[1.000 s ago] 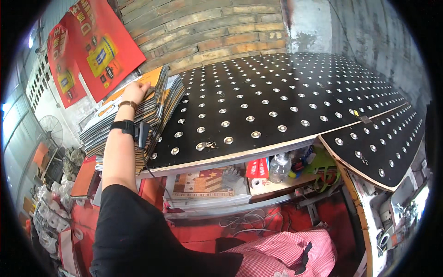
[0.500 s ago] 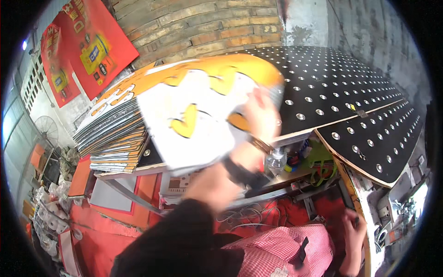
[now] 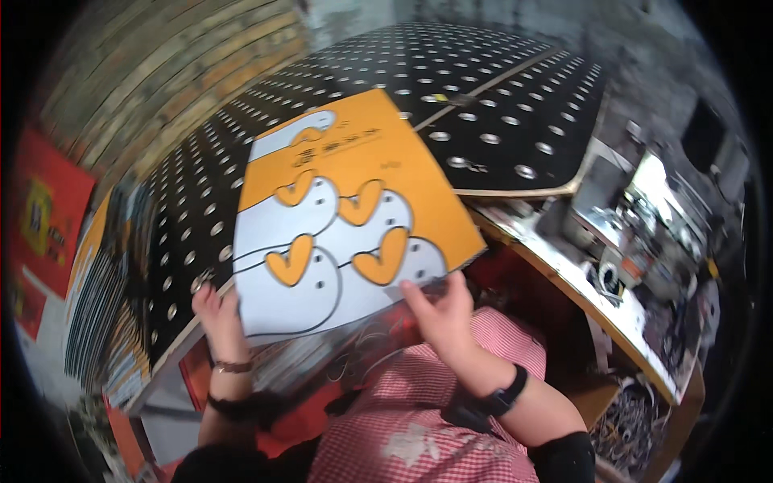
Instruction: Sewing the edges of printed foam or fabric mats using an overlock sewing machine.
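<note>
A flat printed sheet (image 3: 354,233), orange with white cartoon birds and heart-shaped beaks, lies tilted over the near edge of the black board. My right hand (image 3: 441,315) grips its near right edge, thumb on the printed face and the other fingers hidden underneath. By the sheet's near left corner is my left hand (image 3: 221,322), raised with its fingers apart and nothing visible in it. Whether it touches the sheet's edge I cannot tell.
The black board (image 3: 475,88) carries rows of shiny metal studs. On the left stand stacks of similar sheets (image 3: 113,282) beside a red poster (image 3: 48,233). A cluttered white-topped bench (image 3: 564,266) is at the right, with a cardboard box (image 3: 680,427) of scraps below it.
My left hand has let go of the sheet and moved back left. The right hand has come up from the lower right and taken its edge. The view has turned right.
</note>
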